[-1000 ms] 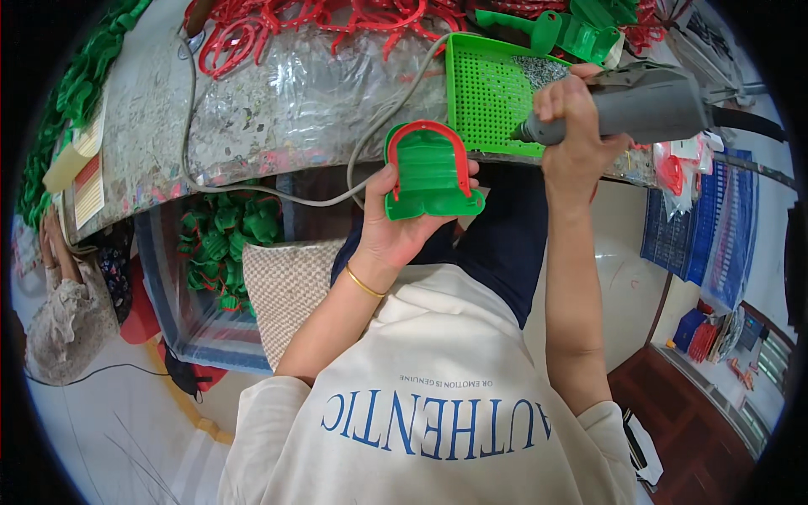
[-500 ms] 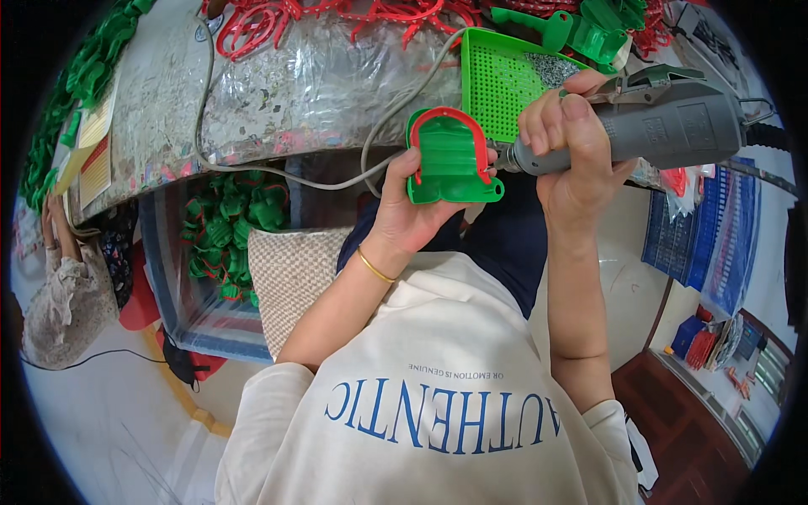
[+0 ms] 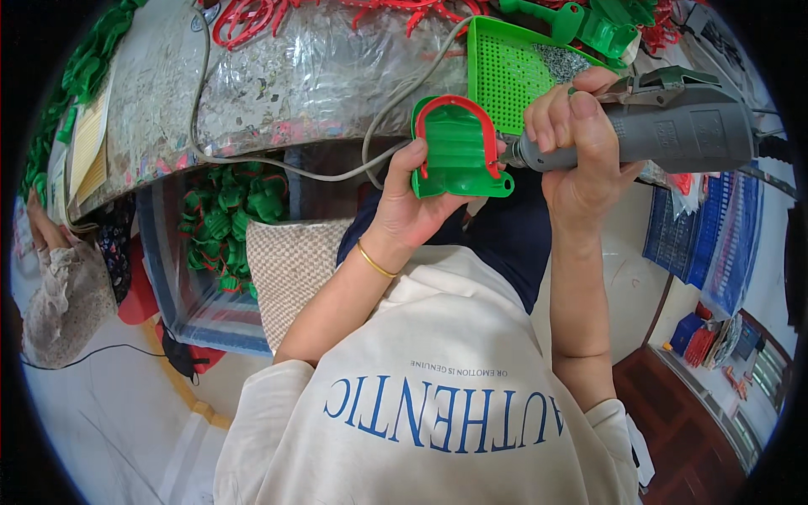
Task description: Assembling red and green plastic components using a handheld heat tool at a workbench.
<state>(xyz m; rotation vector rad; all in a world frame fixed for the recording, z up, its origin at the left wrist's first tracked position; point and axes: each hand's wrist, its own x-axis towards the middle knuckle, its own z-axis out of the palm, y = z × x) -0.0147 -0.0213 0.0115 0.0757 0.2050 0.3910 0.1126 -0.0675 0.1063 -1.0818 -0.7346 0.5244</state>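
— Where is the green plastic piece (image 3: 454,160)?

— In the left hand (image 3: 402,204), held up at the near edge of the tabletop (image 3: 252,109), hollow side toward the wearer. A red arched strip (image 3: 455,102) follows its curved end.

— How are the left fingers set?

— Closed narrowly on it: the thumb presses the left side, and the others go underneath, mostly hidden.

— And the right hand (image 3: 585,160)?

— Its fingers are wrapped firmly around a grey power screwdriver (image 3: 694,135), pointing left. The tip sits at the strip's right leg; whether it touches, I can't tell.

— What's close by?

— Just beyond, a green perforated tray (image 3: 497,71) with a heap of small metal screws (image 3: 560,63) in its right part. A grey cable (image 3: 412,87) runs to the tray's left.

— Further out?

— More red strips (image 3: 404,12) along the far side, and on the left, below the tabletop, a grey-blue bin (image 3: 215,339) containing green-and-red pieces (image 3: 231,219).
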